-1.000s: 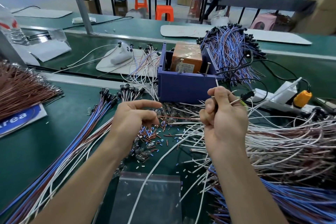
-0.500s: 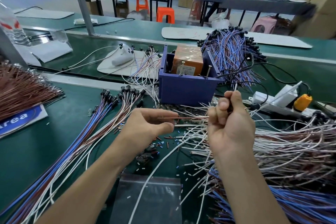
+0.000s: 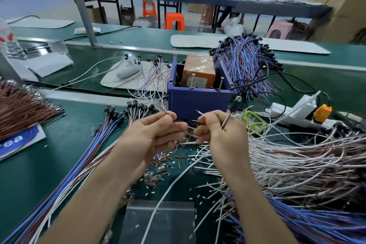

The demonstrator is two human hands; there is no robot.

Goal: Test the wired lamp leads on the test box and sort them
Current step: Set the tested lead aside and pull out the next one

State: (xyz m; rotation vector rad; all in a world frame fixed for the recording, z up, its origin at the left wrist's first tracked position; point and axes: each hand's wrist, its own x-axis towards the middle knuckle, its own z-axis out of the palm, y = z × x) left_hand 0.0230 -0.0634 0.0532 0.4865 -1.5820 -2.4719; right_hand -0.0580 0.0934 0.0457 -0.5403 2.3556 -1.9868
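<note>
From the head view: judged to be the readying step, short of the actual test, with one lamp lead [image 3: 190, 135] strung between both hands and neither end on a contact yet. Pinched at a brown strand between thumb and forefinger of the left hand [image 3: 156, 134]. Clamped as well in the right hand [image 3: 221, 134], fingers curled round it, with a white end [image 3: 200, 113] jutting above the thumb and the dark lamp head [image 3: 235, 103] sticking up just beyond the knuckles. Probably calls next for carrying the two stripped ends forward to the upright screws [image 3: 192, 81] on the near rim of the blue test box [image 3: 198, 103], just beyond the fingertips, one end to each and kept apart from one another. Then for watching the lamp head, and laying the lead down accordingly, perhaps with the sorted leads [image 3: 89, 154] fanned over the green surface [image 3: 59, 174] left of the left hand, away from the tangled heap [image 3: 297, 164] right of the right hand. As for writing: only "rea" in white on a blue card [image 3: 17, 140] far left of the left hand, cut off by the frame edge. Small print on the label of the orange block [image 3: 199, 70] inside the box, too fine to read. No brand made out anywhere.
</note>
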